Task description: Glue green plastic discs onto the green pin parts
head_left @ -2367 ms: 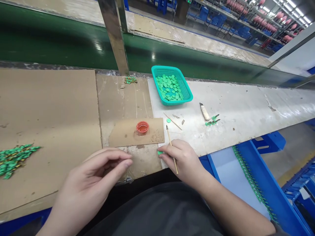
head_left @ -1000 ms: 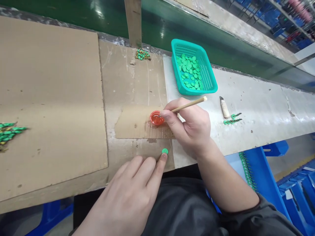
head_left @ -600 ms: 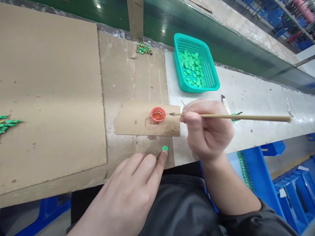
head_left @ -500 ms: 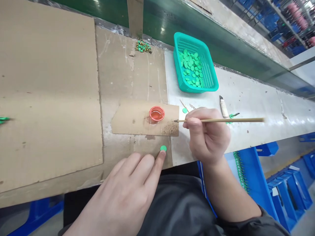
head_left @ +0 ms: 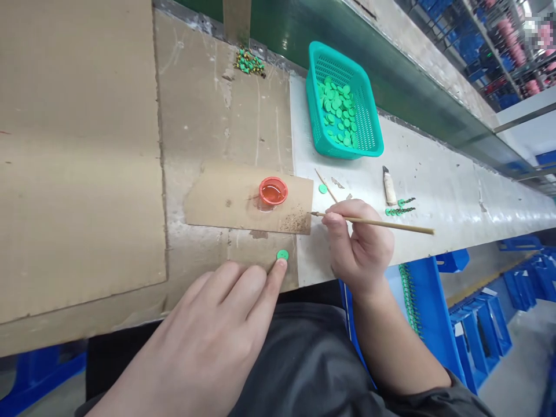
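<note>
My left hand lies palm down at the table's front edge, index finger stretched out. That fingertip touches the near edge of a green button-like disc with small holes; the other fingers are bent. In my right hand is a thin paintbrush, pinched near its tip and held almost level. The brush tip is by the right edge of a small cardboard piece, near brown specks. On that piece stands a small red cup with liquid inside, left of the brush tip.
A turquoise basket of green discs stands at the back. Small green and gold pieces are piled left of it. Farther right lie a pale tube-like object and dark-tipped green pieces. A large cardboard sheet covers the left.
The view has shifted slightly. The brush's back end has dipped and its tip remains near the cardboard's right edge. My left index finger still touches the green disc.
</note>
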